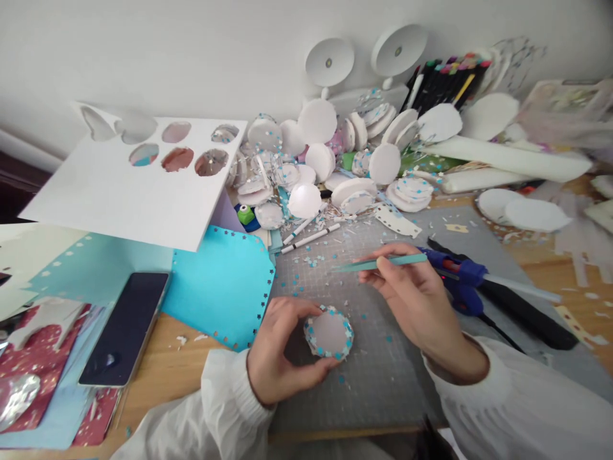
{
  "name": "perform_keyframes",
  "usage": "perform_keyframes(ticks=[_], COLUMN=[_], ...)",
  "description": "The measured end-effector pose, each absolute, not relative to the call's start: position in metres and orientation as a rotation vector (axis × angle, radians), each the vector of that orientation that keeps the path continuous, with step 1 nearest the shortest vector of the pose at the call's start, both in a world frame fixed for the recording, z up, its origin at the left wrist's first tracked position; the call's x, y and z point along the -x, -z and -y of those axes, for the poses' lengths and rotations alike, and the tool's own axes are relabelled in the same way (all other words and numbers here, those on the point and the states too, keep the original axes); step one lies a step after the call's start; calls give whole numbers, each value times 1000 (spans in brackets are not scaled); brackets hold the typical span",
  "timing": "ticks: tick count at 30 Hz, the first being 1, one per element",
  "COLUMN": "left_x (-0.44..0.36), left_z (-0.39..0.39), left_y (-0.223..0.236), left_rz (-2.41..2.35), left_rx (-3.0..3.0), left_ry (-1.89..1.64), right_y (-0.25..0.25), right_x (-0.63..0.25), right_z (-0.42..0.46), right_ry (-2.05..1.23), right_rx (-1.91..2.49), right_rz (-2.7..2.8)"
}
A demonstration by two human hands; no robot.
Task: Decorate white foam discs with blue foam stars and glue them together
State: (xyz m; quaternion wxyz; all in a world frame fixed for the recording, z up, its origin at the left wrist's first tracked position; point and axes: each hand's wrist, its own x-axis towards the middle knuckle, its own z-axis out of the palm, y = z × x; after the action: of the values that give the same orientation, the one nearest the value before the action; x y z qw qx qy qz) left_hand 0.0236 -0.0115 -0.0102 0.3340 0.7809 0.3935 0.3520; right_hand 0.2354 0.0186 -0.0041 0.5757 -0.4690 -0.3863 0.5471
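Between the thumb and fingers of my left hand (282, 354) is a white foam disc (329, 332), its rim dotted with small blue and white stars. The disc is at the front of a grey cutting mat (383, 409). My right hand (419, 300) pinches pale teal tweezers (383, 262), their tips pointing left above the mat, apart from the disc. Whether the tips hold anything is too small to tell. Loose blue stars (297, 287) lie scattered on the mat beyond the disc.
A blue glue gun (454, 275) lies by my right hand. Many white foam discs (318, 121) are heaped at the back. Left are blue paper (220, 281) with star punch-outs, a white board (119, 204) with round holes and a phone (125, 329). Two white lamps (330, 62) stand behind.
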Motion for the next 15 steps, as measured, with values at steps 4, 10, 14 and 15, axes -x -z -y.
perform_keyframes(ticks=[4,10,14,15], left_x=[-24,-24,-24,-24], left_z=[12,13,13,13], left_y=[10,10,11,11], left_rz=[-1049,-1062,-1066,-1066], left_rx=[-2042,-2020,-2005,-2007], left_ry=[-913,-922,-904,-894], right_y=[7,11,12,12], right_x=[-237,-237,-237,-237], right_z=[-20,-23,-23,-23], right_ry=[-1173,-1139,-1071,-1051], right_rx=[1088,1043,1097,1113], right_rz=[968,991,1036,1047])
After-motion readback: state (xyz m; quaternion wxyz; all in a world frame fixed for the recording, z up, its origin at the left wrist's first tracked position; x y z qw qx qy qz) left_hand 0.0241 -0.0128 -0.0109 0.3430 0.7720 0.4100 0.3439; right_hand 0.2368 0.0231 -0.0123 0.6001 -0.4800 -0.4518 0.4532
